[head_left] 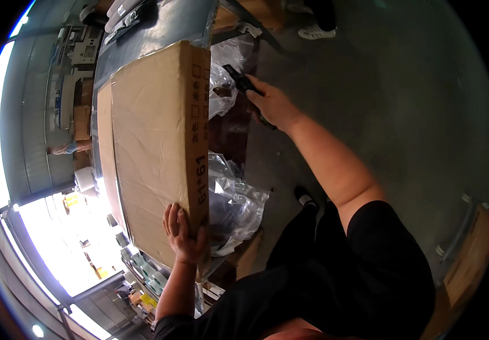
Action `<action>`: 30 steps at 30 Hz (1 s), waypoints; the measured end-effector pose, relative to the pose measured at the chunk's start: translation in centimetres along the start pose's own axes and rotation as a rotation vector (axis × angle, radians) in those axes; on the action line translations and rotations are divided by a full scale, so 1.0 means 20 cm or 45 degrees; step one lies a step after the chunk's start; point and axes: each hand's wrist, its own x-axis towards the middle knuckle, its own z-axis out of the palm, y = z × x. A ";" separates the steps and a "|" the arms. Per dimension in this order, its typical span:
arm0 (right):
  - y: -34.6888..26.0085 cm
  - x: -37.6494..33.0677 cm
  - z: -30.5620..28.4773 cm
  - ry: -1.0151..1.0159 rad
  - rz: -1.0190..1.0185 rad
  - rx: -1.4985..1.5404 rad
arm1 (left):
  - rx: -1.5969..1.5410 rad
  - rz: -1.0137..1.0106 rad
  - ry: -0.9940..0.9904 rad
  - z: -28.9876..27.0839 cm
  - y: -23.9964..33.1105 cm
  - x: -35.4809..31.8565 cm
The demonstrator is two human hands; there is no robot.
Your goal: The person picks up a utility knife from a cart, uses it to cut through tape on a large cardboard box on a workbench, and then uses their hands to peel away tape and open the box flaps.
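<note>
A large, flat cardboard box (148, 130) lies on the dark tabletop, its printed narrow side facing right. My left hand (185, 232) rests on the near part of its upper face, fingers lying flat and a little apart, the heel of the hand by the edge. To the right of the box, my right hand (272, 105) is closed round a long black hand tool (240, 79). Its tip points far and left, toward the box's printed side, with a gap between them. The tool's exact kind is unclear, and my fingers hide its middle.
Crumpled clear plastic film (236, 207) hangs beside the box, with more plastic (221, 73) farther along. Dark items (128, 22) sit on the table's far end (182, 25). Another person's shoe (316, 32) stands on the floor. A cardboard carton (468, 255) is at the right.
</note>
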 end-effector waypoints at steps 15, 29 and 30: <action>-0.02 -0.03 0.28 0.234 -0.061 0.260 | 0.045 0.017 -0.032 -0.02 0.01 0.01; -0.03 0.00 0.26 0.152 -0.071 0.058 | 0.019 0.015 -0.018 -0.01 0.03 0.02; -0.05 -0.01 0.25 0.124 -0.034 0.055 | 0.025 0.018 -0.014 -0.01 0.03 0.01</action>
